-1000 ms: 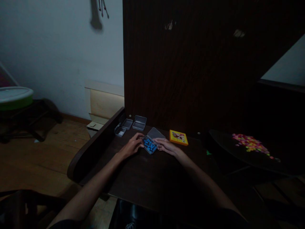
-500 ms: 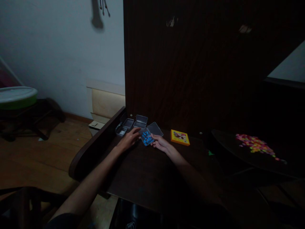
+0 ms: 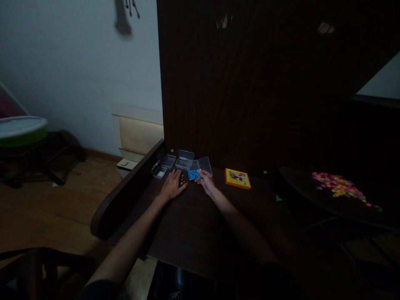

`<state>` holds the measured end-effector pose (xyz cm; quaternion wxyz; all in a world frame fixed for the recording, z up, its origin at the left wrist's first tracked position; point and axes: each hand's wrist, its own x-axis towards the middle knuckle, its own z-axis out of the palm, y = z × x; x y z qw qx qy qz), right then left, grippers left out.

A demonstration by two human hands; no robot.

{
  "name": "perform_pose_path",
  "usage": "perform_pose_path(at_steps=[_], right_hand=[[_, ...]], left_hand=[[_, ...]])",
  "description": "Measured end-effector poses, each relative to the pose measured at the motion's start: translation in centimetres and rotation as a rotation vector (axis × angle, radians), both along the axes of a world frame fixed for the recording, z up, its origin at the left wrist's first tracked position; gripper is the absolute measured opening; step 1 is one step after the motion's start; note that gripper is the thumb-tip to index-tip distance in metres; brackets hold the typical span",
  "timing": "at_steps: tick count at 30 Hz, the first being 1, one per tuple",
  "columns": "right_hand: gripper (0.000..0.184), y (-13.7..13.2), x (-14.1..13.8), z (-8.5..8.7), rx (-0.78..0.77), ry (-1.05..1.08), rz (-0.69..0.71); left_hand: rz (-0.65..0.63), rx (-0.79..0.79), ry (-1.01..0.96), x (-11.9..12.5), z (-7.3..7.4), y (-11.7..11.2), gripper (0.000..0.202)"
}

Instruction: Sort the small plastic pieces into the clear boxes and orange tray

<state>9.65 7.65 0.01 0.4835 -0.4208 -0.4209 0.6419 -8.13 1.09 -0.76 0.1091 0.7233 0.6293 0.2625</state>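
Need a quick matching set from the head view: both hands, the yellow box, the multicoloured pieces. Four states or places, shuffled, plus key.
1. left hand
2. right hand
3. yellow box
4. multicoloured pieces

A. heaped on the dark surface at far right
B. holding the edge of an open clear box with blue pieces in it
C. spread, beside small yellow pieces
D. lying with printing on its upper face

Pairs: 1-C, 2-B, 3-D, 4-A

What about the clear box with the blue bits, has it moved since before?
Yes. The clear box has moved farther back, closer to the tall dark board.
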Motion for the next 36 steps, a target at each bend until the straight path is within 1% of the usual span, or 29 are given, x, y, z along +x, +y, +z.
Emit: perform_pose_path(at_steps=[6, 10, 13, 16, 19, 21, 25, 28, 33, 36], right_hand=[[0.04, 0.5, -1.1, -1.0, 0.069, -0.015, -0.116], [0.045, 0.4, -1.7, -1.3, 0.108, -0.032, -0.141], [0.046, 0.0, -2.2, -1.5, 0.142, -0.045, -0.142], [0.047, -0.4, -2.7, -1.7, 0.18, -0.059, -0.135], [0.047, -0.8, -3.2, -1.8, 0.224, -0.074, -0.124], [0.045, -1.1, -3.4, -1.9, 0.253, -0.089, -0.111], [0.042, -1.7, -3.7, -2.0, 0.303, -0.118, -0.078], [0.04, -2.1, -3.8, -1.9, 0.336, -0.128, -0.065], [0.039, -2.3, -3.7, -1.8, 0.372, -0.134, -0.053], [0.04, -2.3, -3.7, -1.6, 0.376, -0.133, -0.056]], left_hand=[[-0.025, -0.014, 0.005, 0.6, 0.3, 1.0, 0.042], [-0.03, -0.021, -0.068, 0.3, 0.2, 0.9, 0.035], [-0.016, -0.038, -0.159, 0.2, 0.2, 0.5, 0.04], [0.015, -0.045, -0.228, 0.3, 0.4, 0.1, 0.055], [0.067, -0.04, -0.25, 0.6, 0.5, -0.3, 0.069], [0.079, -0.019, -0.235, 0.9, 0.6, -0.5, 0.075], [0.087, -0.029, -0.215, 1.3, 0.6, -0.5, 0.076], [0.124, -0.045, -0.197, 1.4, 0.5, -0.4, 0.076], [0.106, -0.004, -0.199, 1.2, 0.3, -0.3, 0.065], [0.095, 0.01, -0.211, 1.1, 0.3, -0.3, 0.063]])
